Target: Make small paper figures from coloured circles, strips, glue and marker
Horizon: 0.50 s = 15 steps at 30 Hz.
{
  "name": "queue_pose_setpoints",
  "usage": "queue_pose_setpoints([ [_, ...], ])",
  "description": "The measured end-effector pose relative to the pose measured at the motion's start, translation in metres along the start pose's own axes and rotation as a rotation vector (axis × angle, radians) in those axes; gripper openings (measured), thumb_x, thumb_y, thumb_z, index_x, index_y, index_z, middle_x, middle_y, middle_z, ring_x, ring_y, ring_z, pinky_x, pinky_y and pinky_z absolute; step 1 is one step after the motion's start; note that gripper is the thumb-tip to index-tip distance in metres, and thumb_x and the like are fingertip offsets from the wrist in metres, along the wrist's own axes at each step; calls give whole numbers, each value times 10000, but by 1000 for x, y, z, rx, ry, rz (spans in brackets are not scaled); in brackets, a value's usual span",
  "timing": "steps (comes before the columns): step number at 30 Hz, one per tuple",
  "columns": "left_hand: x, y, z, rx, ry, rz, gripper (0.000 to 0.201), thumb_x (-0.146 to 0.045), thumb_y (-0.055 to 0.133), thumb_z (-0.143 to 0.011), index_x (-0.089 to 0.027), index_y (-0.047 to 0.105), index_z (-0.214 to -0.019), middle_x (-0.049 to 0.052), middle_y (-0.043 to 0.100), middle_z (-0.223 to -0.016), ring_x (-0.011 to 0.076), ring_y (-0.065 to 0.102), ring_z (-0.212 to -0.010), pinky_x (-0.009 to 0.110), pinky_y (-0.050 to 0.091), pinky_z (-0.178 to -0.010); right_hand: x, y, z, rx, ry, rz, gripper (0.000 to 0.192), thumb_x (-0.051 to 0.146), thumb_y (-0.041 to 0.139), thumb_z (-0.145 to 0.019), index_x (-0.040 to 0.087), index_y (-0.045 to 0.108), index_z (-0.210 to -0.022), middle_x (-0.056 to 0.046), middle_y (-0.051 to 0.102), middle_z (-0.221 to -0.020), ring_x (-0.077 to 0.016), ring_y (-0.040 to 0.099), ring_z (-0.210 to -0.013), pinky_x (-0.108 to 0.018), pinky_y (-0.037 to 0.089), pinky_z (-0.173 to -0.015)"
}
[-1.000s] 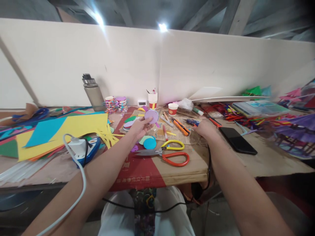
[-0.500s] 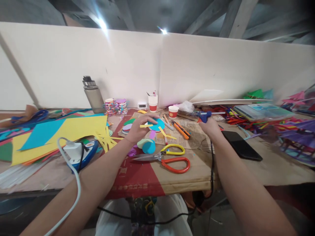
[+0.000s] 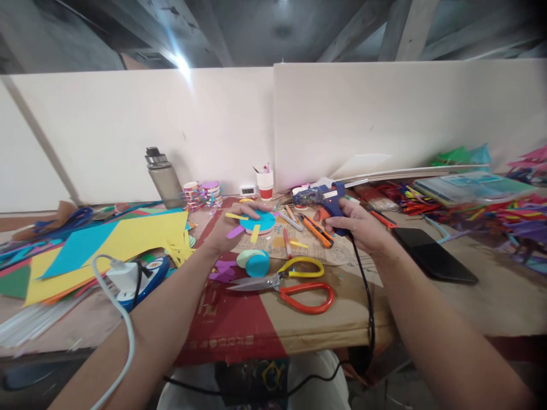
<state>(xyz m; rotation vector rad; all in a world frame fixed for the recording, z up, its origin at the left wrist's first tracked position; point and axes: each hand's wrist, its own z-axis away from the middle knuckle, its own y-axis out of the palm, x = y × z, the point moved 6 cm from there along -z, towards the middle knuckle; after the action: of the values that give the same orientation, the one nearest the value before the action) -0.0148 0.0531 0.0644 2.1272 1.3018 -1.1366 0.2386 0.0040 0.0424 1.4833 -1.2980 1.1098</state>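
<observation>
The paper disc [image 3: 261, 221] is round and cyan, with yellow strips and one purple strip sticking out past its rim like spokes. It sits toward the far edge of the surface [image 3: 470, 307], near the middle, held just above a printed sheet [image 3: 316, 250].

The left hand [image 3: 231, 228] has its grip closed on the disc: the fingers lie curled over the disc's far rim, and the thumb is hidden beneath, so how hard it pinches cannot be told.

The right hand [image 3: 359, 225] is wrapped tight around the handle of a blue glue gun [image 3: 322, 199], lifted off the surface just right of the disc. The nozzle points left toward the disc but stands apart from it. A black cord [image 3: 368, 307] runs from the gun down over the near edge.

Nearer the near edge lie scissors [image 3: 294, 282] with one yellow and one orange handle, blades pointing left, and just behind them a cyan roll [image 3: 255, 263]. Yellow and blue paper sheets [image 3: 106, 242] cover the left side; a black phone [image 3: 433, 256] lies to the right. A grey bottle [image 3: 161, 177] stands at the far edge.
</observation>
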Motion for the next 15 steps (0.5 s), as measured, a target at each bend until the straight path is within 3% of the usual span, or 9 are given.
queue_pose_setpoints([
  [4, 2, 7, 2, -47, -97, 138, 319, -241, 923, -495, -164, 645, -632, 124, 714, -1018, 290, 625, -1106, 422, 509, -931, -3, 4, 2, 34, -6, 54, 415, 325, 766, -671, 199, 606, -1033, 26, 636, -784, -107, 542, -631, -223, 438, -589],
  [10, 4, 11, 2, -29, -117, 145, 312, -263, 914, -519, -174, 651, -663, 112, 718, -1033, 294, 623, -1117, 423, 510, -930, -5, 4, 0, 86, -60, 224, 475, 322, 712, -758, 221, 601, -1209, -21, 669, -1122, -167, 603, -966, -285, 467, -863],
  [15, 2, 10, 2, -35, -77, 131, 313, -271, 905, -538, -183, 674, -730, 111, 722, -1038, 285, 641, -1091, 421, 512, -928, -5, 4, 0, 81, -59, 273, 452, 314, 692, -765, 206, 604, -1194, -14, 669, -996, -161, 594, -866, -275, 468, -791],
])
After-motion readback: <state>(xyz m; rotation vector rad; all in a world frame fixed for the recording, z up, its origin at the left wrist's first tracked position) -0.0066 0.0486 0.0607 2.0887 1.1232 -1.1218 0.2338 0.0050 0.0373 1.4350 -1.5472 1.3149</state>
